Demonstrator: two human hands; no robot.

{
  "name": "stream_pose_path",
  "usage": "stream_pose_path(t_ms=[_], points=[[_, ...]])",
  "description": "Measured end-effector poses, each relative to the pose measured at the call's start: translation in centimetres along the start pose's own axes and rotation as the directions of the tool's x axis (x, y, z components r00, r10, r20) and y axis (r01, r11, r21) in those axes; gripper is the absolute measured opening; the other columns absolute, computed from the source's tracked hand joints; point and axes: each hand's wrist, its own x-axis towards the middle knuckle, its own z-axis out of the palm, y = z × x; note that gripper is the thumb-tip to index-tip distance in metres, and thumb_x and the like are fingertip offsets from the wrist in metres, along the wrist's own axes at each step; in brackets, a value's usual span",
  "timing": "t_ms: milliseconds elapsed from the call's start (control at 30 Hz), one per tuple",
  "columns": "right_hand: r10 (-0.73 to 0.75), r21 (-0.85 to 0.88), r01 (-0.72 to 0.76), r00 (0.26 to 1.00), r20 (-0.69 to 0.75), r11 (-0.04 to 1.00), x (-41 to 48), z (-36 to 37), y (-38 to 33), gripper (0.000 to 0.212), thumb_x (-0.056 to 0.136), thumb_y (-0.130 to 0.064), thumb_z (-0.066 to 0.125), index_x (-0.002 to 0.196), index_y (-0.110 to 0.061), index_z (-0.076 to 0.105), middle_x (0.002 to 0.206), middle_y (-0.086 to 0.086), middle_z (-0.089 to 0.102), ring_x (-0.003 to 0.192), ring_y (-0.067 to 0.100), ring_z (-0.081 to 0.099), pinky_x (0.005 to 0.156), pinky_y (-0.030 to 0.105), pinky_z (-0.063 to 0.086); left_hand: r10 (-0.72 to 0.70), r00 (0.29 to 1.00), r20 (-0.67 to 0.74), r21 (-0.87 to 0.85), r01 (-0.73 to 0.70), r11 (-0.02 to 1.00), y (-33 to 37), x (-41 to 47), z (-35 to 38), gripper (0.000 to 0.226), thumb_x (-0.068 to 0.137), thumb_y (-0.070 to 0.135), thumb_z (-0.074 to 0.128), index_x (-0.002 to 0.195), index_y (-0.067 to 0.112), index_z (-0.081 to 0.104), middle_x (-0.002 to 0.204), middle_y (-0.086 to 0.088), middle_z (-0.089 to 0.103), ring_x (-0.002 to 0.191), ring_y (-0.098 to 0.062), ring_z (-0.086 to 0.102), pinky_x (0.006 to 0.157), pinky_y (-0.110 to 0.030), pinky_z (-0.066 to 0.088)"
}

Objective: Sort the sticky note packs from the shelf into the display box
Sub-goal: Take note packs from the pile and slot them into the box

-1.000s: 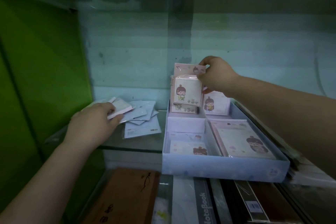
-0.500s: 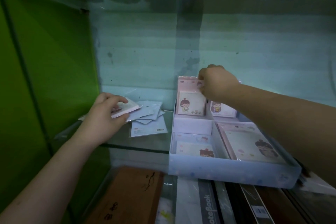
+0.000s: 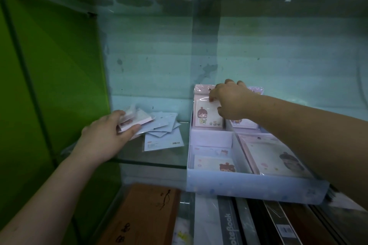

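Glass shelf (image 3: 163, 157) carries loose packs; my left hand (image 3: 105, 139), arm outstretched, closes on one pack (image 3: 131, 122) there. My right hand (image 3: 232, 101) pinches an upright pink pack (image 3: 207, 113) in the display box (image 3: 249, 187), back-left compartment.

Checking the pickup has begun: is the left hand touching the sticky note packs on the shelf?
Touching. The head view shows the left hand with fingers over and thumb under a few sticky note packs in the loose pile.

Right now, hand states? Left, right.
Left hand: closed on a sticky note pack from the shelf pile.
Right hand: pinching the upright pack in the display box.
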Motion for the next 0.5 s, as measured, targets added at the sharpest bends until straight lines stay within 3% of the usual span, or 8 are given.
stream_pose_path(t_ms=[233, 333, 433, 500], points=[[0.0, 0.06, 0.001, 1.0, -0.015, 0.998, -0.8, -0.8, -0.4, 0.039, 0.084, -0.021, 0.057, 0.122, -0.024, 0.056, 0.125, 0.004, 0.055, 0.116, 0.026, 0.043, 0.097, 0.041, 0.03, 0.209, 0.969, -0.132, 0.043, -0.206, 0.978, 0.8, 0.4, -0.5, 0.037, 0.08, 0.037, 0.066, 0.116, 0.031, 0.062, 0.117, 0.002, 0.067, 0.11, -0.026, 0.058, 0.089, -0.039, 0.04], [-0.01, 0.124, 0.013, 1.0, -0.022, 0.992, -1.2, -1.0, -0.8, 0.035, 0.085, -0.025, 0.057, 0.12, -0.025, 0.057, 0.12, 0.001, 0.058, 0.111, 0.022, 0.044, 0.096, 0.041, 0.032, 0.244, 0.953, -0.178, -0.091, -0.263, 0.96, 1.3, 0.3, -0.4, 0.03, 0.078, 0.019, 0.066, 0.105, 0.032, 0.069, 0.112, 0.001, 0.069, 0.107, -0.026, 0.059, 0.09, -0.038, 0.044], [0.022, 0.383, -0.03, 0.999, 0.027, 0.923, -1.6, -1.4, -1.6, 0.027, 0.087, -0.03, 0.059, 0.113, -0.025, 0.061, 0.112, -0.002, 0.063, 0.085, 0.014, 0.05, 0.084, 0.031, 0.041, 0.182, 0.955, -0.236, -0.374, -0.262, 0.89, 1.8, 0.3, -0.3, 0.031, 0.079, 0.011, 0.062, 0.09, 0.038, 0.071, 0.106, 0.007, 0.072, 0.107, -0.019, 0.061, 0.096, -0.037, 0.046], [0.057, 0.556, -0.077, 0.997, 0.053, 0.827, -1.7, -1.8, -2.1, 0.022, 0.088, -0.031, 0.058, 0.107, -0.022, 0.063, 0.107, -0.002, 0.066, 0.071, 0.006, 0.052, 0.065, 0.022, 0.042, 0.233, 0.907, -0.351, -0.306, -0.347, 0.887, 2.0, 0.4, -0.4, 0.027, 0.078, 0.017, 0.059, 0.087, 0.036, 0.074, 0.097, 0.01, 0.074, 0.102, -0.02, 0.063, 0.097, -0.041, 0.045]])
